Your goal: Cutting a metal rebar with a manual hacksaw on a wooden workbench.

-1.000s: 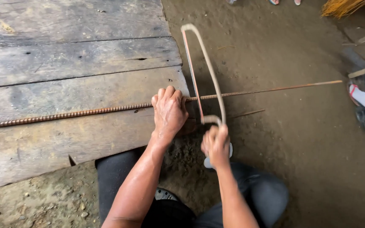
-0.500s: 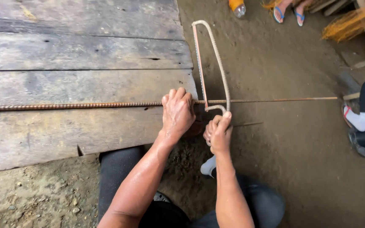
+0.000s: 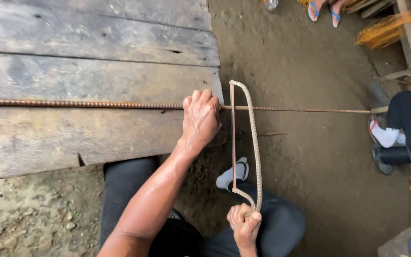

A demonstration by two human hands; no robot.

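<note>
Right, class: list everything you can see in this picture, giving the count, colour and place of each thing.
Ribbed steel bar: one, rusty brown, lying across the planks, jutting right over the ground.
Hacksaw: one, bent-bar frame, blade crossing the bar.
Wooden planks: several, grey, left.
Dirt ground: brown, right.
Seated person: one, dark trousers, right edge.
Sandalled feet: two, blue straps, top.
Left hand: pressing the bar on the planks.
Right hand: gripping the saw's handle.
</note>
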